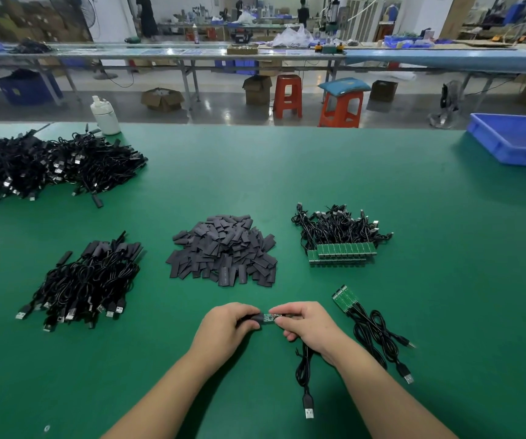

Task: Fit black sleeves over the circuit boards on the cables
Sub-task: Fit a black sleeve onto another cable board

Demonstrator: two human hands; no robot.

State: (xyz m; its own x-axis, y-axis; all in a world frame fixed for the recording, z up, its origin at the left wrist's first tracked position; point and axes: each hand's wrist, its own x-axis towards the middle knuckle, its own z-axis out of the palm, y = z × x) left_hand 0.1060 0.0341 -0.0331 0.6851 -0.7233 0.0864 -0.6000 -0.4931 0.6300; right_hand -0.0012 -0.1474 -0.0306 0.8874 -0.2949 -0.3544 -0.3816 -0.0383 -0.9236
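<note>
The green desk [414,217] carries a heap of black sleeves [223,248], three piles of cables [87,280] [46,166] [337,232], a few loose cables [372,331], a white bottle [104,115] and a blue tray [518,139].

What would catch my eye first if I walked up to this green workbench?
Probably the two hands at the near edge: the left hand grips a black sleeve, the right hand pinches a small green circuit board. Just beyond lies a heap of loose sleeves, flanked by piles of black cables.
</note>
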